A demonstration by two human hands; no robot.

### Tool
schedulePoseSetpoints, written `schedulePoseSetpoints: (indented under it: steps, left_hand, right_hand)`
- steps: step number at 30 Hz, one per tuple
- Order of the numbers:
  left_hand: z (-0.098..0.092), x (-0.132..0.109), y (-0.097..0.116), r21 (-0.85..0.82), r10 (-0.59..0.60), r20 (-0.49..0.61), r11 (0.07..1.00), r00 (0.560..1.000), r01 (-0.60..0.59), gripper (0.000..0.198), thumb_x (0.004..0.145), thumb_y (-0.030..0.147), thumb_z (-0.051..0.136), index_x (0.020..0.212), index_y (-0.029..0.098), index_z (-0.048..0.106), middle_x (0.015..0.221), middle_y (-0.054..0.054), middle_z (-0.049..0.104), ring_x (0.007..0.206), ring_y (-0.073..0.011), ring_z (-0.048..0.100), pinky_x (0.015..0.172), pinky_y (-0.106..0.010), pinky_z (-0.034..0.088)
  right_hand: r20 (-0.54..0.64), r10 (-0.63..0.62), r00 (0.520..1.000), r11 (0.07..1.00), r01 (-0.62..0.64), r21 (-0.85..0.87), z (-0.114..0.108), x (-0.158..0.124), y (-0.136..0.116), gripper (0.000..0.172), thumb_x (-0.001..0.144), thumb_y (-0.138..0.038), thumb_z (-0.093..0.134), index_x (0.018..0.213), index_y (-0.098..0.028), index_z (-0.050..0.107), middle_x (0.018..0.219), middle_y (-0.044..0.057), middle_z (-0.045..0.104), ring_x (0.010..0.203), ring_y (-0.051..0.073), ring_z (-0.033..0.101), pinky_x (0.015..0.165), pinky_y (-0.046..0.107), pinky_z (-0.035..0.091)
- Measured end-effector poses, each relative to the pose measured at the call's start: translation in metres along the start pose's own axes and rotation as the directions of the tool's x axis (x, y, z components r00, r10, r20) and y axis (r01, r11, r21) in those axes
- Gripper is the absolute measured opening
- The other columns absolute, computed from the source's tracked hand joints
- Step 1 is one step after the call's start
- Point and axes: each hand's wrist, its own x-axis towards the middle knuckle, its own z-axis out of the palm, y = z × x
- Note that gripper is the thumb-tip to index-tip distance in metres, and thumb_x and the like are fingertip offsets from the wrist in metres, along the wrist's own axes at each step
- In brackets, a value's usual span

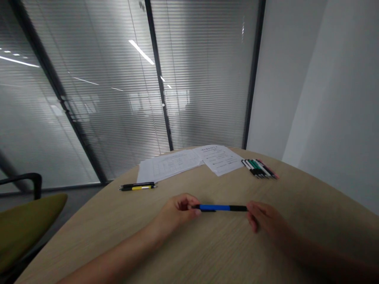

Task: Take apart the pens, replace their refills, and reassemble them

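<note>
- Right now the left hand (177, 213) is curled, its thumb and fingertips pinching one end of a blue-and-black pen (220, 208)
- Across from it, the right hand (265, 217) has its fingers closed on the pen's black far end, so the pen spans the gap between the hands, lying level and crosswise in the lower middle of the frame
- Whether the pen touches the tabletop below it or sits just above it is hard to tell from this angle
- Both forearms reach in from the bottom corners, resting low over a curved light-wood table (207, 252)
- Ahead of the hands, left of centre, two pens (137, 186), one black and one yellow-and-black, lie side by side
- Farther up the table, near its far edge, overlapping printed paper sheets (189, 163) lie flat, their small text too fine to read
- Just right of the sheets sits a tight row of pens (259, 169) in black, white, green and pink
- At the left edge of the frame stands an olive-green chair (26, 225) with a black armrest (29, 181)
- Behind the table rises a glass partition with slatted blinds (103, 98), and a white wall (284, 79) fills the upper right
</note>
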Motion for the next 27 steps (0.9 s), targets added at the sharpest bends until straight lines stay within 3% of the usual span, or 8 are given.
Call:
schedulePoseSetpoints:
  steps: [7, 16, 27]
  left_hand:
    - [-0.003, 0.002, 0.0, 0.067, -0.052, 0.068, 0.997, 0.996, 0.047, 0.031, 0.055, 0.042, 0.068, 0.063, 0.015, 0.055, 0.058, 0.003, 0.061, 0.042, -0.0051, 0.044, 0.045, -0.019, 0.033]
    - [0.005, -0.003, -0.01, -0.039, -0.105, 0.147, 0.993, 0.984, 0.112, 0.034, 0.065, 0.046, 0.059, 0.061, 0.015, 0.046, 0.053, 0.002, 0.062, 0.037, -0.006, 0.048, 0.041, -0.018, 0.033]
    - [0.004, -0.005, -0.005, -0.013, -0.073, 0.095, 0.997, 0.993, 0.074, 0.031, 0.064, 0.044, 0.06, 0.059, 0.015, 0.049, 0.05, 0.004, 0.059, 0.033, -0.0038, 0.04, 0.036, -0.017, 0.028]
  right_hand:
    - [-0.017, -0.026, 1.0, 0.998, 0.025, -0.054, -0.001, -0.001, 0.006, 0.053, 0.082, -0.054, 0.024, 0.045, -0.019, 0.039, 0.045, -0.002, 0.043, 0.048, 0.011, 0.044, 0.055, 0.025, 0.034]
    - [-0.03, -0.006, 1.0, 0.998, 0.004, -0.067, -0.001, 0.0, 0.004, 0.054, 0.082, -0.055, 0.023, 0.043, -0.02, 0.037, 0.041, -0.003, 0.04, 0.044, 0.011, 0.042, 0.055, 0.026, 0.035]
    - [-0.05, -0.006, 0.999, 0.995, 0.001, -0.102, 0.001, -0.003, 0.0, 0.046, 0.08, -0.051, 0.021, 0.048, -0.021, 0.036, 0.045, -0.002, 0.043, 0.046, 0.013, 0.044, 0.052, 0.026, 0.033]
